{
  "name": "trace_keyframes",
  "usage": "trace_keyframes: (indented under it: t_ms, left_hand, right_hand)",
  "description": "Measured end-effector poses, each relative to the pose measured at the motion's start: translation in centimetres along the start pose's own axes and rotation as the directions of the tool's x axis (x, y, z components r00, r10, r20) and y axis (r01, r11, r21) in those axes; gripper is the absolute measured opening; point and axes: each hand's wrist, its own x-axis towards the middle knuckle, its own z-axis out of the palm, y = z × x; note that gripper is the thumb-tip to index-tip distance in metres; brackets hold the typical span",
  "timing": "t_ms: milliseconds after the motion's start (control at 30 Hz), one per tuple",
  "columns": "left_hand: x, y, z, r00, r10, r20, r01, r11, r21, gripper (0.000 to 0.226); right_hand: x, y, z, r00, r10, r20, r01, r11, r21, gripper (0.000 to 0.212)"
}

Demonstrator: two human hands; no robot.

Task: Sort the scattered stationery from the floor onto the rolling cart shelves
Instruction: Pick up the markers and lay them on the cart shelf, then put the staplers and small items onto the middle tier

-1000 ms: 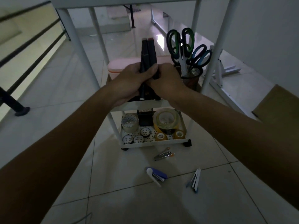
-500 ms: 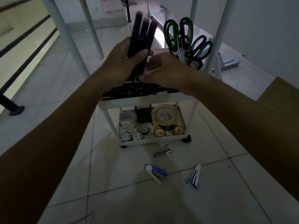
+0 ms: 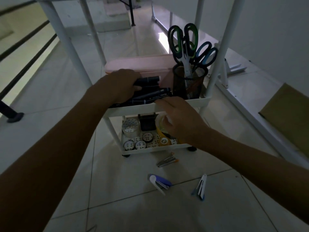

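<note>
A white rolling cart (image 3: 133,110) stands in front of me. My left hand (image 3: 117,86) lies on its middle shelf, closed around a bundle of black markers (image 3: 150,91) resting flat there. My right hand (image 3: 177,118) hovers just in front of the shelf rim, fingers loosely apart, holding nothing. On the floor lie a metal stapler with an orange tip (image 3: 167,160), a blue and white stapler (image 3: 158,182) and a small blue and white stapler (image 3: 200,185).
On the same shelf stand a black mesh cup (image 3: 189,84) with green and blue scissors (image 3: 184,42) and a pink case (image 3: 138,64). The bottom shelf holds tape rolls (image 3: 130,129) and a small black holder (image 3: 147,123). A brown cardboard sheet (image 3: 287,114) lies at right.
My left hand has brought the markers down from upright in the air to lying flat on the middle shelf. My right hand has let go of them and dropped in front of the rim.
</note>
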Motion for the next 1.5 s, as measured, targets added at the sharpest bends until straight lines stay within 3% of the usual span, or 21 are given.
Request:
trace_keyframes:
  t_ms: [100, 267, 433, 533, 567, 667, 800, 900, 1033, 1200, 1367, 1433, 1500]
  left_hand:
    - [-0.3, 0.0, 1.3, 0.998, 0.036, -0.048, -0.037, 0.999, -0.026, 0.029]
    - [-0.9, -0.4, 2.4, 0.994, 0.077, -0.077, -0.089, 0.982, -0.166, 0.047]
    - [-2.4, -0.3, 3.9, 0.997, 0.064, -0.037, -0.064, 0.998, 0.008, 0.062]
    - [-3.7, 0.4, 4.3, 0.978, 0.037, -0.206, 0.004, 0.980, 0.197, 0.057]
    - [-3.9, 0.5, 4.4, 0.968, 0.050, -0.247, 0.002, 0.979, 0.206, 0.055]
    - [-4.0, 0.4, 4.3, 0.981, 0.040, -0.188, -0.009, 0.987, 0.163, 0.057]
    - [-4.5, 0.9, 5.3, 0.968, -0.069, -0.243, 0.115, 0.977, 0.181, 0.062]
    - [-4.6, 1.9, 6.0, 0.944, -0.100, -0.313, 0.128, 0.989, 0.068, 0.062]
    - [-3.4, 2.2, 5.0, 0.922, -0.106, -0.374, -0.030, 0.940, -0.341, 0.048]
    - [-4.7, 2.9, 4.8, 0.850, -0.110, -0.515, 0.017, 0.983, -0.181, 0.037]
    - [-7.6, 4.5, 5.9, 0.750, 0.117, -0.651, -0.120, 0.992, 0.040, 0.017]
    - [-8.8, 5.1, 7.2, 0.770, 0.148, -0.620, -0.189, 0.982, 0.001, 0.014]
    - [-9.8, 5.4, 8.9, 0.822, 0.209, -0.529, -0.252, 0.968, -0.009, 0.013]
  right_hand:
    - [-0.3, -0.2, 0.4, 1.000, -0.004, -0.012, 0.004, 1.000, 0.008, 0.052]
    - [-0.4, 0.0, 0.7, 0.997, -0.069, -0.019, 0.069, 0.997, -0.026, 0.057]
    - [-0.6, 0.3, 0.8, 0.992, -0.121, 0.032, 0.124, 0.987, -0.101, 0.063]
    - [-0.8, 0.5, 0.9, 0.992, -0.118, 0.034, 0.121, 0.986, -0.111, 0.066]
    - [-0.9, 0.5, 0.9, 0.993, -0.111, 0.036, 0.114, 0.987, -0.111, 0.067]
    - [-0.9, 0.4, 0.8, 0.995, -0.103, 0.018, 0.104, 0.989, -0.109, 0.066]
    - [-0.5, -0.1, 0.5, 0.999, -0.030, -0.032, 0.027, 0.995, -0.097, 0.061]
    - [-0.2, -0.8, 0.6, 1.000, 0.026, -0.005, -0.026, 0.981, -0.192, 0.065]
    - [0.3, -1.0, 1.1, 1.000, 0.020, 0.004, -0.019, 0.967, -0.254, 0.064]
    - [0.0, -0.6, 1.0, 1.000, 0.006, -0.001, -0.006, 0.978, -0.208, 0.069]
    - [-1.3, -0.3, 0.3, 0.982, -0.144, -0.126, 0.132, 0.987, -0.095, 0.050]
    - [-2.2, 0.0, 0.0, 0.938, -0.289, -0.192, 0.273, 0.956, -0.106, 0.034]
    - [-3.7, 0.6, 0.4, 0.905, -0.402, -0.141, 0.386, 0.914, -0.127, 0.022]
